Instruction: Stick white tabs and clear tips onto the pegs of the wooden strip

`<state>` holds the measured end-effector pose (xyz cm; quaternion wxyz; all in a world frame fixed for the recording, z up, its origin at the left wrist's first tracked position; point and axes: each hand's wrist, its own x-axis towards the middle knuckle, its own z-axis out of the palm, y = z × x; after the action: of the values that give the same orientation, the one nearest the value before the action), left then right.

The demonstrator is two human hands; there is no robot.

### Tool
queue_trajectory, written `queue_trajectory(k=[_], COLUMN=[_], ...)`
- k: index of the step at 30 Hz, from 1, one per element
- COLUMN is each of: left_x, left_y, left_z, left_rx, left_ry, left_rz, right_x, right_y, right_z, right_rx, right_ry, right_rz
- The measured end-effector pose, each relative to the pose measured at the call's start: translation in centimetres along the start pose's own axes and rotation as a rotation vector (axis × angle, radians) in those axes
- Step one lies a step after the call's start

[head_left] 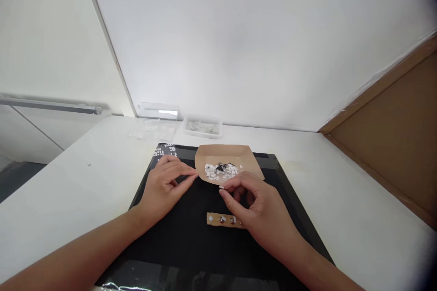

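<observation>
A brown paper tray (239,153) lies on a black mat (191,241) and holds a heap of small white and black parts (221,170). My left hand (165,186) rests on the mat just left of the tray, fingertips pinched together at the tray's left edge; I cannot tell whether a part is between them. My right hand (254,204) hovers at the tray's near edge, thumb and forefinger pinching something small and white. Below it a narrow tan strip (220,219) with small round parts lies on the mat, partly covered by that hand.
The mat sits on a white table (68,186). Clear plastic bags (152,128) and a shallow clear tray of parts (202,126) stand at the back by the wall. A brown board (396,136) leans at the right. A patch of white markings (165,150) shows at the mat's far left corner.
</observation>
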<state>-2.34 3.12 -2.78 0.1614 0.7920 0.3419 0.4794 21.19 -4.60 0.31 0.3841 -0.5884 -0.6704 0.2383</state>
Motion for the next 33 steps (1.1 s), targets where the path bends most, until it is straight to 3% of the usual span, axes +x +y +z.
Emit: queue_trajectory(k=[4, 10, 16, 19, 25, 33], left_x=[0.9, 1.6, 1.6, 1.4, 0.9, -0.6], left_y=[-0.8, -1.4, -1.4, -1.1, -0.1, 0.5], left_z=[0.8, 2.1, 1.5, 0.2, -1.4, -0.4], left_rx=[0.14, 0.186, 0.195, 0.135, -0.103, -0.036], left_ry=[0.044, -0.046, -0.101, -0.197, -0.621, -0.701], left_rz=[0.086, 0.124, 0.115, 0.135, 0.292, 0.256], right_x=[-0.1, -0.2, -0.1, -0.1, -0.4, -1.2], right_y=[-0.3, -0.4, -0.2, -0.1, 0.3, -0.1], right_z=[0.0, -0.1, 0.0, 0.0, 0.5, 1.1], right_rx=[-0.011, -0.034, -0.052, -0.076, -0.071, -0.07], right_ry=[0.0, -0.027, -0.033, -0.057, -0.148, -0.216], right_rz=[0.017, -0.005, -0.006, -0.003, -0.048, -0.019])
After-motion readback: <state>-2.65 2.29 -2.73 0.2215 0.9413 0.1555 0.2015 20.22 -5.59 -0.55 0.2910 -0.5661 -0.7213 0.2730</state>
